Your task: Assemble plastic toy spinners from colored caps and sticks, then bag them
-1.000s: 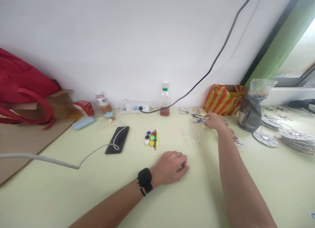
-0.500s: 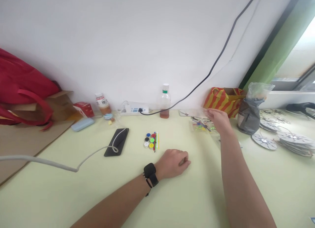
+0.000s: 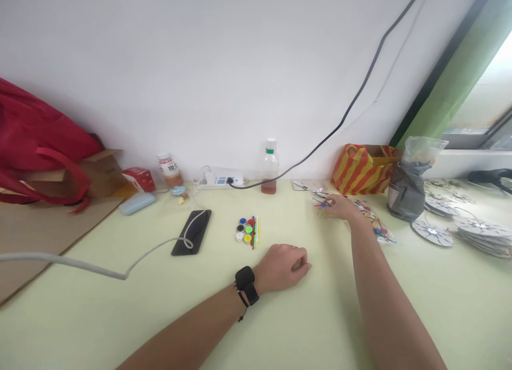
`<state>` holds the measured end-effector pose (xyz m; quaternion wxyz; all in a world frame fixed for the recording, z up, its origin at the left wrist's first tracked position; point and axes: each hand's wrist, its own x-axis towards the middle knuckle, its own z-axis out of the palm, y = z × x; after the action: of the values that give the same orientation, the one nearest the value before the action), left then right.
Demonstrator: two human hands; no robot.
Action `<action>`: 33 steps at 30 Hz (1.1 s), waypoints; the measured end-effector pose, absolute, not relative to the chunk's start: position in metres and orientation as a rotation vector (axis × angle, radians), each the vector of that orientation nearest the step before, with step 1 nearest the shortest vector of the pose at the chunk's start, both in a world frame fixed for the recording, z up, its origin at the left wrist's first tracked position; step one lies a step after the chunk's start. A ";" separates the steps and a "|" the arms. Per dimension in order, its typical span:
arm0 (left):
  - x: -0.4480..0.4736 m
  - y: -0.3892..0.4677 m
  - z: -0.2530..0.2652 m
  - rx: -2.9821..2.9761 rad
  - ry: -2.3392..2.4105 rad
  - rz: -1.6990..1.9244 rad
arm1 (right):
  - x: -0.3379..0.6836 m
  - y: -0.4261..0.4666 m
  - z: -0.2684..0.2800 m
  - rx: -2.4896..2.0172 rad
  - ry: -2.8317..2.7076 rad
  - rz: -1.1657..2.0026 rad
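My left hand [image 3: 282,267] rests on the table in a loose fist, a black watch on its wrist, and nothing shows in it. Beyond it lie small coloured discs [image 3: 248,229] in two columns, beside thin coloured sticks [image 3: 256,232] side by side. Farther right, my right hand [image 3: 343,207] reaches down to a clear plastic bag [image 3: 318,209] of small coloured pieces. Its fingertips are bent together at the pieces; what they pinch is too small to make out. Partly behind the right wrist lies another clear bag [image 3: 382,232] with coloured pieces.
A black phone-like slab [image 3: 191,234] with a cable over it lies left. Along the wall stand a power strip [image 3: 220,178], a bottle [image 3: 269,170] and a striped bag [image 3: 354,170]. A grey bag [image 3: 407,194] and round grey discs [image 3: 432,233] are at right.
My right hand has moved left and down, from above the clear bags onto the coloured pieces. The second bag shows more now. My left hand stays in place.
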<state>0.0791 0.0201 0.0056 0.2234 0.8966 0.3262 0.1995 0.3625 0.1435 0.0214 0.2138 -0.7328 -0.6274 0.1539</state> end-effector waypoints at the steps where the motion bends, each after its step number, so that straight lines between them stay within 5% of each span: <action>1: 0.079 0.020 0.005 2.450 0.911 0.571 | 0.363 0.143 0.024 -2.033 -1.781 0.470; 13: 0.086 0.032 -0.012 1.684 1.229 0.995 | 0.308 0.111 0.053 -1.448 -2.072 1.280; 23: 0.085 0.047 -0.021 1.186 1.031 1.206 | 0.304 0.062 0.014 -1.699 -1.584 0.961; 33: 0.086 0.045 -0.022 1.223 1.057 1.273 | 0.308 0.074 0.043 -1.359 -1.642 0.866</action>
<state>0.0857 0.0451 -0.0222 0.5160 0.5094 0.4399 0.5299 0.3083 0.0735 0.0427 0.4085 -0.5392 -0.6514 0.3435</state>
